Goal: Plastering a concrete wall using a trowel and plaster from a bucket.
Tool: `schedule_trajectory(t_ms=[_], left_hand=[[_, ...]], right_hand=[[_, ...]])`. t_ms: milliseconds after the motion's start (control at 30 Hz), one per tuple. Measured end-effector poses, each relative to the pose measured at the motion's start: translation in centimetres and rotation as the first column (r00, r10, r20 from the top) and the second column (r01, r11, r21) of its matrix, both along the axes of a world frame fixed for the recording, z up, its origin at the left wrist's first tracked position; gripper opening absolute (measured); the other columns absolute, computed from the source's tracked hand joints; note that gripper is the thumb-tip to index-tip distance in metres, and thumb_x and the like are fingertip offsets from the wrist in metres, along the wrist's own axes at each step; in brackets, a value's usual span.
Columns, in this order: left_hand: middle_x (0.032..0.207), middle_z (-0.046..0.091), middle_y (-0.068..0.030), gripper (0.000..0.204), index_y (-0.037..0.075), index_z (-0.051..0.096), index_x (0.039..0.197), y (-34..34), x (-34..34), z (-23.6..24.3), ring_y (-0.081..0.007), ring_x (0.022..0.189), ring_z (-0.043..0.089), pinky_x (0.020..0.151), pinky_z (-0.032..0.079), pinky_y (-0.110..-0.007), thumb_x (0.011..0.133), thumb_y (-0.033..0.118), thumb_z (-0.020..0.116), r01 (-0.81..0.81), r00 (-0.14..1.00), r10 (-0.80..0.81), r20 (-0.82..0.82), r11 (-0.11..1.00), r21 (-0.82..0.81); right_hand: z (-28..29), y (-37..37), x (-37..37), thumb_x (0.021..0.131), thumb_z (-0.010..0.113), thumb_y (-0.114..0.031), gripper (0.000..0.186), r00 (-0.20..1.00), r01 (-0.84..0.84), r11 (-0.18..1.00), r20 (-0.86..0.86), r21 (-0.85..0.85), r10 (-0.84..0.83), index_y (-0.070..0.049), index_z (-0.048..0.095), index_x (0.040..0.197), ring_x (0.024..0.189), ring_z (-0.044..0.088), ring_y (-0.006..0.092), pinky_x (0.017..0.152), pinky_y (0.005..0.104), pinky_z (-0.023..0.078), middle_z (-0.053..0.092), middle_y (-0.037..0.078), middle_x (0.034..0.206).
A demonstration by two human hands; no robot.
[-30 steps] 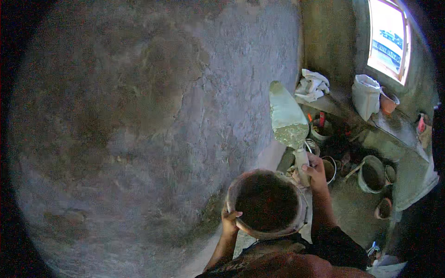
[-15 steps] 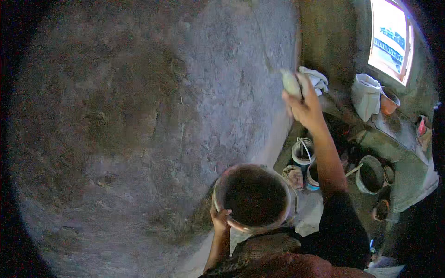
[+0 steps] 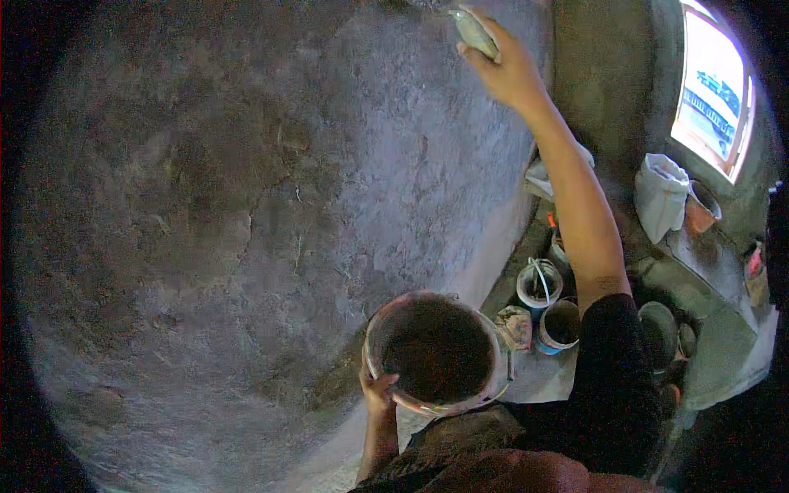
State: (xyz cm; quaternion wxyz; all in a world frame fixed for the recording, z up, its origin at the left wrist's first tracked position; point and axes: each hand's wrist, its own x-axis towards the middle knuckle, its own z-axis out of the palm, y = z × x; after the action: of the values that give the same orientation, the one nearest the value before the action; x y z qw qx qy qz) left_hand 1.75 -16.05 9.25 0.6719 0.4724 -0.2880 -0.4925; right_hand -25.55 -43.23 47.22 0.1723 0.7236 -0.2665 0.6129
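Note:
My left hand [image 3: 379, 389] grips the near left rim of a round pale bucket [image 3: 499, 374], thumb over the edge. The bucket rests close to my body with its mouth facing up; its inside is dark and I cannot make out what it holds. High at the top, my right hand [image 3: 508, 72] is closed round a pale green oval thing [image 3: 477, 34], with my arm stretched far forward. It is beside the rough grey wall [image 3: 394, 181]; whether it touches the wall I cannot tell.
To the right on the floor stand a small bucket with a white handle [image 3: 538, 283], an open pail [image 3: 562, 322] and a crumpled bag [image 3: 514, 327]. Farther right, a white sack [image 3: 662, 197] and an orange bucket [image 3: 703, 209] sit on a ledge below a bright window [image 3: 715, 90].
My right hand has moved up and left along the wall with the pale oval thing. The bucket in my left hand has shifted slightly left, and the view has turned a little.

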Motion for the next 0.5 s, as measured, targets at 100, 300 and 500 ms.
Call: schedule_trajectory(t_ms=[100, 300, 500], left_hand=[[0.122, 0.050, -0.0139, 0.084, -0.004, 0.041, 0.127, 0.2, -1.1, 1.0, -0.0296, 0.115, 0.046, 0.101, 0.029, -0.039, 0.046, 0.007, 0.058, -0.004, 0.999, 0.003, -0.052, 1.000, -0.016], [0.120, 0.050, -0.0139, 0.083, -0.004, 0.041, 0.127, -0.5, -0.2, -1.1, -0.0297, 0.114, 0.046, 0.101, 0.030, -0.039, 0.047, 0.008, 0.058, -0.014, 0.999, 0.008, -0.031, 0.985, -0.175], [0.120, 0.050, -0.0132, 0.084, -0.004, 0.041, 0.127, -0.7, -1.5, 0.8, -0.0279, 0.117, 0.043, 0.102, 0.028, -0.038, 0.045, 0.008, 0.057, -0.001, 0.997, -0.011, -0.073, 0.988, -0.155]], right_hand=[[0.2, 0.1, 0.3, 0.080, 0.063, -0.021, 0.050, 0.995, 0.096, 0.995, -0.027, -0.001, -0.096, -0.016, 0.048, 0.127, 0.089, 0.061, 0.0370, 0.077, 0.0387, 0.050, 0.063, 0.019, 0.099], [-3.1, 3.4, 0.0, 0.083, 0.061, -0.019, 0.048, 0.992, 0.008, 0.974, -0.124, 0.225, 0.020, -0.012, 0.046, 0.128, 0.102, 0.059, 0.0285, 0.085, 0.0330, 0.045, 0.058, 0.020, 0.114], [0.4, 1.4, -1.7, 0.082, 0.062, -0.020, 0.048, 0.998, 0.054, 0.993, -0.035, 0.107, -0.051, -0.011, 0.047, 0.127, 0.102, 0.059, 0.0286, 0.085, 0.0342, 0.045, 0.059, 0.020, 0.112]])
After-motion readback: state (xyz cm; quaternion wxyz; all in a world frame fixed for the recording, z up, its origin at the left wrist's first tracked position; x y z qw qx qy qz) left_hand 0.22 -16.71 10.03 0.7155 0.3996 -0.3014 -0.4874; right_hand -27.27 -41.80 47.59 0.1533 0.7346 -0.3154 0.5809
